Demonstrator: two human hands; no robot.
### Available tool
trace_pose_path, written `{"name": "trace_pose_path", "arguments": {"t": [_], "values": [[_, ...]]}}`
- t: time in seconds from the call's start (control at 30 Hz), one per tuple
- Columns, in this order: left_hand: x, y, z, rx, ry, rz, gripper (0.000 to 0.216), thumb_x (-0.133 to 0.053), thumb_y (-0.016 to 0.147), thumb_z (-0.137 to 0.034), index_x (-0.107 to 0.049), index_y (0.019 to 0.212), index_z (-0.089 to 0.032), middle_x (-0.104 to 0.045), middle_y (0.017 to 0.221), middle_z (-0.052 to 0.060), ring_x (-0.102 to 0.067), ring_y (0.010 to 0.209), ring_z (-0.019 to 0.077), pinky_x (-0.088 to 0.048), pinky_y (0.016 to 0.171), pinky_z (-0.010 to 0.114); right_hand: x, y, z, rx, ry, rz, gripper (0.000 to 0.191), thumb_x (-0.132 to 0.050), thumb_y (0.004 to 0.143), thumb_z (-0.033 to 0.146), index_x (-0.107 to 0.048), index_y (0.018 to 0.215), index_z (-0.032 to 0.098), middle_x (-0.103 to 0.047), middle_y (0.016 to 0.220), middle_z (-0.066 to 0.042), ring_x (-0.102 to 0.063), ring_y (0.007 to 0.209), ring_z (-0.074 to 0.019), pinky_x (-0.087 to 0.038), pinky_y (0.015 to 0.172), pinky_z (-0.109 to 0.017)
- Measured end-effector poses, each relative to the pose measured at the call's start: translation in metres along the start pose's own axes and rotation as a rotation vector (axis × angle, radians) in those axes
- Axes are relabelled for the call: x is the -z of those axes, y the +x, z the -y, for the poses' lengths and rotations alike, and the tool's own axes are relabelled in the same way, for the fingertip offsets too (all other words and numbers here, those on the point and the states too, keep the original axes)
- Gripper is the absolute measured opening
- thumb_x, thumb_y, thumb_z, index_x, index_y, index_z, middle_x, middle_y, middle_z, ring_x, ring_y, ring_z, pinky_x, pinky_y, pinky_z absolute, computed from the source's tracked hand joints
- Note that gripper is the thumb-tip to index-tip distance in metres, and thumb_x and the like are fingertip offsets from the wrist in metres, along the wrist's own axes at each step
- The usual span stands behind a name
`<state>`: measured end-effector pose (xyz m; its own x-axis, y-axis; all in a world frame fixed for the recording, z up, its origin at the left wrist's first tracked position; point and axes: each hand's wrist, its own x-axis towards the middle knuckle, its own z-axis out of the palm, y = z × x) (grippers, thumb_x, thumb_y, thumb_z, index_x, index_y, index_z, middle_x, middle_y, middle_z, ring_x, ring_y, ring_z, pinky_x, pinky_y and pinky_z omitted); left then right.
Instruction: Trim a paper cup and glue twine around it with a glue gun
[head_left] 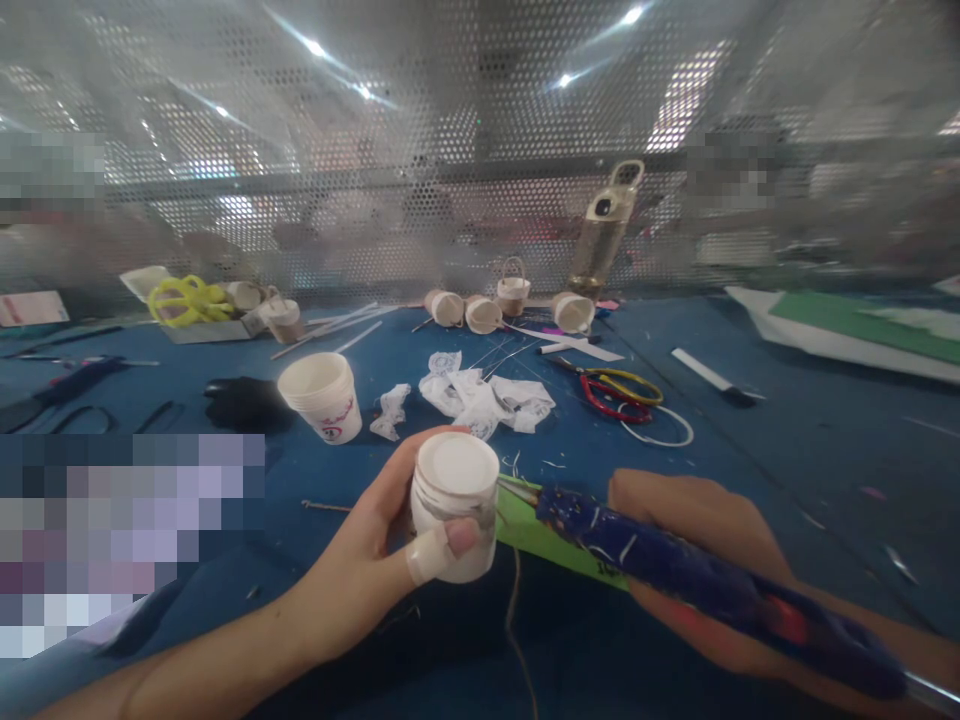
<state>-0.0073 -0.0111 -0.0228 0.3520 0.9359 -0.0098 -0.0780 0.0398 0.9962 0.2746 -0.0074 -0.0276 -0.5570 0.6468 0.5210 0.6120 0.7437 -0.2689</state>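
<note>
My left hand [375, 560] grips a small white paper cup [452, 520], its base facing up. A plaster wraps the left thumb, and a greyish band runs partly round the cup. My right hand [697, 530] is closed round a blue glue gun [645, 560], whose metal tip points at the cup's right side, touching or very near it. A clear stick shows at the gun's rear end. Below the tool lies a green paper strip [551, 540]. A thin twine [514, 610] hangs down just right of the cup.
Stacked paper cups [322, 400] and white lace [487, 395] lie beyond my hands. Red-and-yellow scissors [615, 393] are to the right. Small twine-wrapped cups [484, 314] and a bottle [604, 235] stand by the perforated metal screen [450, 180]. Yellow scissors [187, 300] rest in a box.
</note>
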Motion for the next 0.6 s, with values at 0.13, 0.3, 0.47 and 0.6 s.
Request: {"name": "trace_pose_path", "arguments": {"t": [0.13,0.3,0.47,0.6], "values": [[-0.0028,-0.0003,-0.0009,0.007,-0.024,-0.051,0.062,-0.083,0.081,-0.046,-0.053,0.133,-0.034,-0.064,0.123,0.003,-0.060,0.107,0.0235,-0.050,0.095,0.034,-0.0027,-0.0011,-0.0001,0.013,-0.001,-0.003,0.021,-0.053,0.088,0.022,-0.037,0.075,0.028,-0.045,0.059,0.007,-0.040,0.044,-0.0143,-0.028,0.047,-0.032],[-0.0023,0.0008,0.0008,-0.024,-0.045,-0.008,0.056,-0.082,0.082,-0.043,-0.053,0.128,-0.030,-0.064,0.122,0.007,-0.062,0.106,0.0260,-0.051,0.093,0.037,-0.0003,-0.0008,-0.0012,0.013,-0.007,0.005,0.021,-0.052,0.090,0.022,-0.038,0.075,0.028,-0.045,0.060,0.007,-0.041,0.045,-0.0142,-0.029,0.047,-0.031],[0.0030,0.0023,0.0047,-0.063,-0.051,0.041,0.048,-0.078,0.087,-0.040,-0.055,0.129,-0.031,-0.066,0.115,0.004,-0.062,0.105,0.0238,-0.052,0.092,0.034,0.0054,-0.0011,-0.0023,0.026,0.004,0.051,0.019,-0.051,0.092,0.022,-0.040,0.078,0.028,-0.048,0.063,0.006,-0.044,0.048,-0.0135,-0.033,0.049,-0.030],[0.0032,0.0008,0.0053,-0.053,-0.055,0.057,0.045,-0.074,0.091,-0.039,-0.055,0.131,-0.034,-0.066,0.119,0.003,-0.061,0.109,0.0239,-0.051,0.096,0.034,0.0030,-0.0045,-0.0012,0.008,-0.013,0.054,0.019,-0.053,0.091,0.023,-0.040,0.077,0.028,-0.047,0.062,0.006,-0.044,0.048,-0.0142,-0.030,0.048,-0.031]]}}
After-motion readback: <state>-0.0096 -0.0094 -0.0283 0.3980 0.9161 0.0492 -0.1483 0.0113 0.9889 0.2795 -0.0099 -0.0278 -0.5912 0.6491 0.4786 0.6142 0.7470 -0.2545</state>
